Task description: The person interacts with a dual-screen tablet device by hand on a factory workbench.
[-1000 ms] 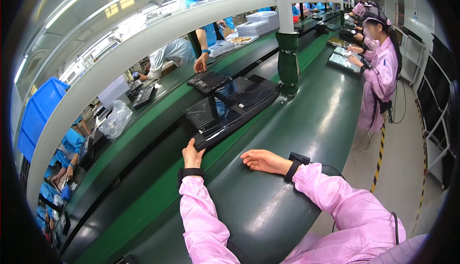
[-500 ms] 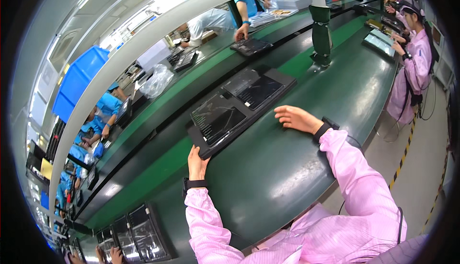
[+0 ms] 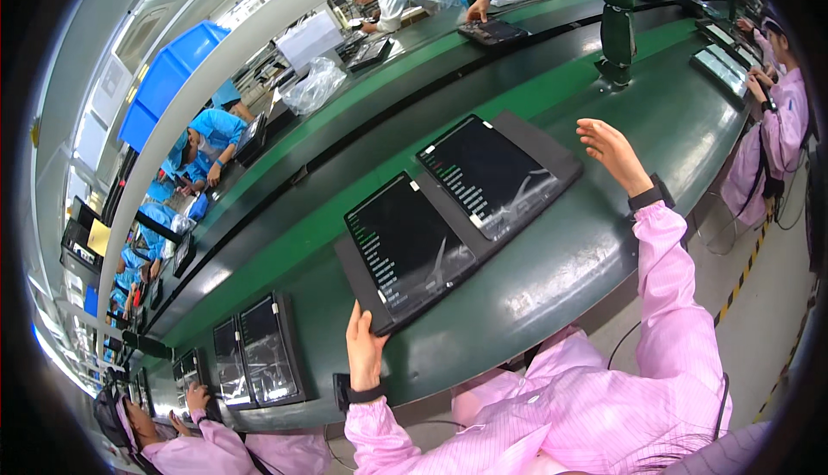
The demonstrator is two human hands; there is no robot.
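1. Two dark screens are lying side by side on a black tray [image 3: 552, 143] in front of the person in the pink coat, and both are showing lines of small text along one edge.
2. The left hand [image 3: 363, 347] is gripping the near corner of the tray, thumb lying on top and fingers curled under the edge; the near screen [image 3: 407, 244] is sitting just beyond its fingertips.
3. The right hand [image 3: 614, 153] is hanging in the air with its fingers spread loosely and slightly bent, holding nothing, just beside the far end of the tray.
4. The far screen [image 3: 487, 173] is lying just to the left of that hand, close to it but not touching.
5. The tray is resting on the dark green table [image 3: 561, 259], which is curving away past both hands.
6. Beyond the left hand, further along the same table, another pair of screens [image 3: 257, 350] is lying in front of a second person in pink.
7. Well beyond the right hand, a green post [image 3: 617, 22] is standing upright on the table.
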